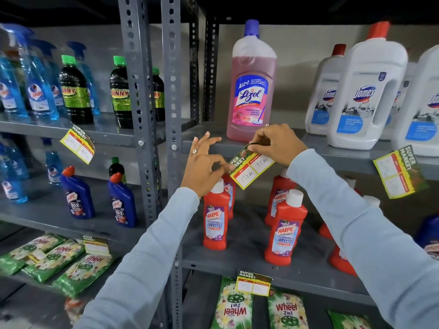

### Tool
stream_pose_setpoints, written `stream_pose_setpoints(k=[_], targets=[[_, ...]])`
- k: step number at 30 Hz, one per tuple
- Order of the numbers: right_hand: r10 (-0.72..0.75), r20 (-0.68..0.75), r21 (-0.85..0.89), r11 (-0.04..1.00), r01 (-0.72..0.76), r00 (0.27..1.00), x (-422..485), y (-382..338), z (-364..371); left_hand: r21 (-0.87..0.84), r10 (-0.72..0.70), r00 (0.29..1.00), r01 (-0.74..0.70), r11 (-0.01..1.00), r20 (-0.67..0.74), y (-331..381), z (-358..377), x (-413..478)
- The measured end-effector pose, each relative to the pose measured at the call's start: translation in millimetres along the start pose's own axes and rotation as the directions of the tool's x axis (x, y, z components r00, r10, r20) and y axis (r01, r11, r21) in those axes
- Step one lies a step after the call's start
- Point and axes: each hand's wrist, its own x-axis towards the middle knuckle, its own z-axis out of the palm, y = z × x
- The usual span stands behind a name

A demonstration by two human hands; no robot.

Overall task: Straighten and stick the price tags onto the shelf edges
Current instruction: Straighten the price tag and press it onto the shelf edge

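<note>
Tag (251,167) tilts, long axis rising rightward, pinched by both hands.

Grey shelf (237,148) w/ pink Lizol bottle (251,91), white Domex jugs (365,96).

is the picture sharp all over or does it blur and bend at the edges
Head view: the centre is sharp, the handwriting on the price tag held by the left hand and right hand is readable, as is the Lizol bottle label; the blue spray bottles at far left are smeared; the wide lens bows the Domex bottles and shelf edge at right; top is dark.
</note>
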Motion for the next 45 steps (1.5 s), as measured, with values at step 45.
stream_pose_setpoints(k=[45], targets=[[0.317, -0.129, 0.274, 0.922, -0.274, 0.939, -6, 11, 3, -0.01, 0.004, 0.998, -0.003, 1.0, 0.069, -2, -28, 47]])
